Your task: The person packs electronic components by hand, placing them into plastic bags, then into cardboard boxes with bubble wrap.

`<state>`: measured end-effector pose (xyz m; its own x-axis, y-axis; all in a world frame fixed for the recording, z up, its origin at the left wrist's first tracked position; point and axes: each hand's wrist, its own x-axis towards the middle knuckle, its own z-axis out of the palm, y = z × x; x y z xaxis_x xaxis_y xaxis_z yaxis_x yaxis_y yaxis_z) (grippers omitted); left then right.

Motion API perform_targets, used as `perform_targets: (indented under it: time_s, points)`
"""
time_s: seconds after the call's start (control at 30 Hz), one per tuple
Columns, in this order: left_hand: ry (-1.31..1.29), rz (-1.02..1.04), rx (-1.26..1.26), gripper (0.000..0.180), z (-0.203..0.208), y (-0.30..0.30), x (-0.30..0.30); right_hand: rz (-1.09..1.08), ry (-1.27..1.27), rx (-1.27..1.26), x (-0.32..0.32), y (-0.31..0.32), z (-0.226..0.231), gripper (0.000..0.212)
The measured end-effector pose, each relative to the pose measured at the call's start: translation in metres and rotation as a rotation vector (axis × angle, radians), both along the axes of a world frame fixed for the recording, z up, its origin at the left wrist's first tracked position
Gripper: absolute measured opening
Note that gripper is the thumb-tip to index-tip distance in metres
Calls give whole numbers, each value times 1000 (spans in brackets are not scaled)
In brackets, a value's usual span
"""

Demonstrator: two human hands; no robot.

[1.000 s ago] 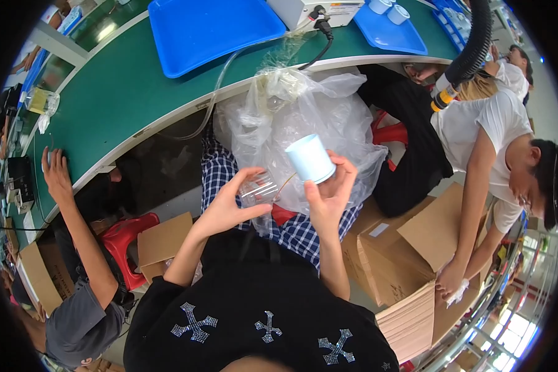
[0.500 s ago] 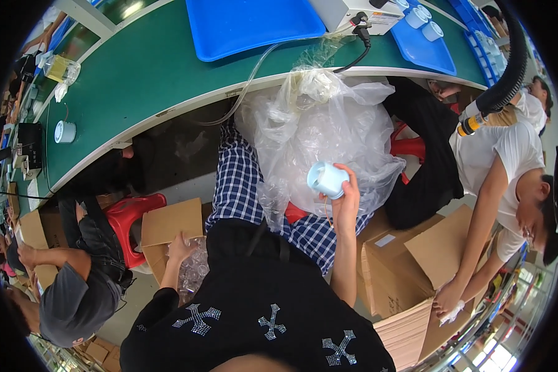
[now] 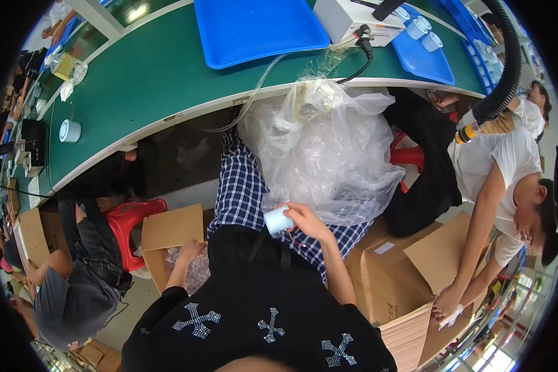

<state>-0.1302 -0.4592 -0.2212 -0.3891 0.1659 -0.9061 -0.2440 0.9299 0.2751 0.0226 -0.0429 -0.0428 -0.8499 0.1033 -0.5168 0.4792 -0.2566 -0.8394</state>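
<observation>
My right hand (image 3: 309, 222) is closed around a light blue plastic cylinder (image 3: 278, 221), held tilted above my lap. A thin wire dangles beneath it. My left hand (image 3: 193, 249) is at the opening of a cardboard box (image 3: 171, 228) on my left, fingers curled. Clear plastic pieces (image 3: 197, 273) fill the box just below that hand; what the fingers hold, if anything, I cannot make out. A big translucent plastic bag (image 3: 328, 149) lies bunched over my lap and against the bench edge.
Ahead runs a green bench (image 3: 149, 80) with a blue tray (image 3: 260, 31), a white device box (image 3: 359, 22) and a smaller blue tray (image 3: 425, 59) of similar cylinders. An open carton (image 3: 397, 273) stands at my right. Co-workers sit on both sides; a black hose (image 3: 508, 68) hangs at upper right.
My right hand has brought the blue cylinder left and down toward my body, tilting it. My left hand has shifted slightly right at the box, its fingers now more curled.
</observation>
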Motion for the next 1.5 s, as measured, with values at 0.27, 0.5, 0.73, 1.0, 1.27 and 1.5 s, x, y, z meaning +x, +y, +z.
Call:
perform_targets:
  time_s: [0.27, 0.5, 0.73, 1.0, 1.27, 1.5]
  points:
    - [-127, -407, 974, 58, 171, 290, 7, -482, 166, 49, 13, 53, 27, 32]
    - [-366, -336, 926, 14, 140, 357, 37, -649, 154, 323, 68, 50, 38, 30]
    - [881, -536, 1041, 38, 83, 489, 9, -962, 94, 303, 134, 44, 76, 34]
    - [545, -1443, 381, 43, -71, 447, -33, -919, 325, 468, 108, 50, 122, 33]
    - [720, -1394, 547, 28, 175, 468, -23, -801, 245, 500, 76, 54, 115, 33]
    - [-138, -782, 1309, 48, 304, 421, -1, -696, 263, 749, 60, 53, 128, 43]
